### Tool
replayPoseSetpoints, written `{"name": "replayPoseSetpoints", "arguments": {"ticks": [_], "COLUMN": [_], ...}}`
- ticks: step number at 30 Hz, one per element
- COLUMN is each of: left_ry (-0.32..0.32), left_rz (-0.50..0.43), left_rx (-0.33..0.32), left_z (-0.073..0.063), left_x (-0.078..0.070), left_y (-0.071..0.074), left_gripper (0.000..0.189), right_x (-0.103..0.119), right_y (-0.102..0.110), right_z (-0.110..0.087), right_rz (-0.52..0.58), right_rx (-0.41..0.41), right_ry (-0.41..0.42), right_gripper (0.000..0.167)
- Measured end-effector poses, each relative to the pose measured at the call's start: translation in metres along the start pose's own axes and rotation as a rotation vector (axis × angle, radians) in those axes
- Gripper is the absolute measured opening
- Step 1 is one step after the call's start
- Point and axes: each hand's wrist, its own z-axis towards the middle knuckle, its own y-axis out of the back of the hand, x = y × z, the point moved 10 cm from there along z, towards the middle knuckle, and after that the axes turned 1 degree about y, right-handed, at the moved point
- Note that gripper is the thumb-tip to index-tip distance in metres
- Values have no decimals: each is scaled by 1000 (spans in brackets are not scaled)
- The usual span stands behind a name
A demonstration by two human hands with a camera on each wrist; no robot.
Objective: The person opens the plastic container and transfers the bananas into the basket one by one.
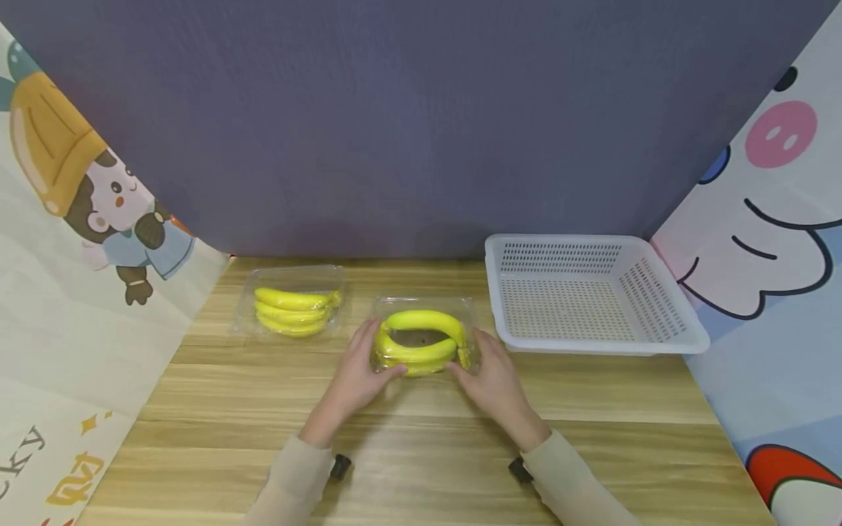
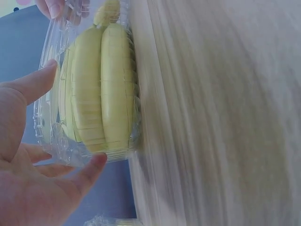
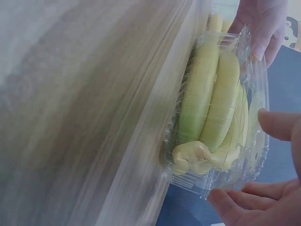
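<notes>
A clear plastic clamshell box [image 1: 423, 301] with yellow bananas [image 1: 421, 355] inside sits on the wooden table in front of me. My left hand [image 1: 358, 372] grips its left end, and my right hand [image 1: 492, 380] holds the right end. Both thumbs lie at the upper front edge, with the other fingers spread around the sides. In the left wrist view the left thumb [image 2: 40, 82] touches the plastic rim. The right wrist view shows the banana stem [image 3: 192, 154] end close to my right fingers [image 3: 225, 200].
To the left stands another clear plastic box [image 1: 245, 303] with several bananas [image 1: 292, 310]. A white perforated basket [image 1: 592, 345] is at the back right. Behind the wooden table [image 1: 421, 467] rises a dark partition [image 1: 421, 131], with cartoon-printed panels [image 1: 776, 241] at both sides.
</notes>
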Motion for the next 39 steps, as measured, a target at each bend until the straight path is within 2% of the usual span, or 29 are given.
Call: {"name": "replayPoseSetpoints", "arguments": {"ticks": [21,39], "left_ry": [-22,-37], "left_rz": [-20,-52], "left_rx": [-14,-9], "left_z": [-16,-25], "left_x": [-13,-26], "left_y": [-7,-13], "left_gripper": [102,104], "right_x": [-5,-15], "right_y": [12,27], "right_z": [-20,-34], "right_rz": [-34,58], "right_rx": [-21,-41], "right_ry": [10,2], "right_gripper": [86,85]}}
